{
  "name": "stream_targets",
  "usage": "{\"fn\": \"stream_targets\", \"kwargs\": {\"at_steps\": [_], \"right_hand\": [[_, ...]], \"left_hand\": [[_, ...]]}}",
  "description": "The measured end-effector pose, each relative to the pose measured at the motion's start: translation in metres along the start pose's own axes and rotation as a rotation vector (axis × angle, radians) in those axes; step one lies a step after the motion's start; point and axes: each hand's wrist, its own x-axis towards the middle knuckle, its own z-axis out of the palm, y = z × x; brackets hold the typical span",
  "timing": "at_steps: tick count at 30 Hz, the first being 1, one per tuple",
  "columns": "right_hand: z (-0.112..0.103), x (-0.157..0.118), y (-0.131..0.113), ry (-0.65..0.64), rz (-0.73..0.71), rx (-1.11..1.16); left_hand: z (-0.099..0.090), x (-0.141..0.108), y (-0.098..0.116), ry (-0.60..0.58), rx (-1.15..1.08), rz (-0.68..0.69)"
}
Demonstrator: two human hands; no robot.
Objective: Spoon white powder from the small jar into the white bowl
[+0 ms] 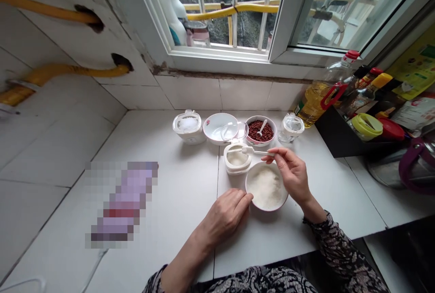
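Note:
Between the thumb and fingers of my right hand (291, 171) is the handle of a small white spoon (248, 150). Its bowl, which looks heaped with something white, is over the open white jar (237, 160), whose clear lid (235, 132) is tilted back. A round bowl (267, 186) of white, grainy powder sits in front of the jar, under my right hand. My left hand (229, 213) rests on the counter with its fingers curled, gripping that bowl at its left rim. Some of its fingertips are hidden.
Along the back stand a lidded jar (188, 126), a white dish (217, 128), a bowl of red beans (255, 132) with a spoon, and a clear jar (291, 127). An oil bottle (314, 99) and a black condiment box (335, 136) are right. A blurred purple object (124, 200) lies left.

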Motion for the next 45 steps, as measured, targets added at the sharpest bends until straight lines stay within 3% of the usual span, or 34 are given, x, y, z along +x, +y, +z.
{"fn": "stream_targets", "kwargs": {"at_steps": [4, 6, 9, 13, 16, 23, 28, 31, 37, 41, 45], "right_hand": [[0.008, 0.000, 0.005, -0.171, -0.442, -0.416], [0.007, 0.001, 0.006, -0.214, -0.552, -0.520], [0.000, 0.001, 0.001, -0.118, -0.567, -0.462], [-0.013, 0.000, -0.006, 0.022, -0.440, -0.343], [-0.020, 0.001, -0.003, -0.055, -0.405, -0.394], [-0.017, 0.001, 0.010, -0.280, -0.509, -0.597], [-0.009, -0.004, 0.015, -0.360, -0.442, -0.570], [-0.008, -0.005, 0.014, -0.344, -0.375, -0.504], [-0.016, -0.003, 0.008, -0.182, -0.043, -0.329], [-0.018, 0.000, 0.009, -0.152, 0.194, -0.074], [-0.019, 0.005, 0.011, -0.096, 0.301, 0.127]], "left_hand": [[0.000, 0.000, 0.000, -0.011, 0.020, 0.001], [0.000, 0.000, 0.000, -0.016, 0.025, 0.000], [0.000, 0.000, 0.000, -0.020, 0.030, -0.001], [-0.001, 0.000, 0.000, -0.004, 0.020, 0.010], [-0.001, 0.001, -0.001, -0.003, 0.005, 0.007], [0.000, -0.001, -0.002, 0.000, 0.001, 0.010], [0.000, -0.001, -0.002, -0.004, 0.017, 0.018], [0.000, -0.001, -0.002, -0.004, 0.017, 0.017], [-0.002, 0.000, -0.001, -0.005, 0.010, 0.018], [-0.001, 0.000, -0.002, -0.005, 0.014, 0.015], [0.001, 0.000, -0.002, 0.002, 0.014, 0.018]]}}
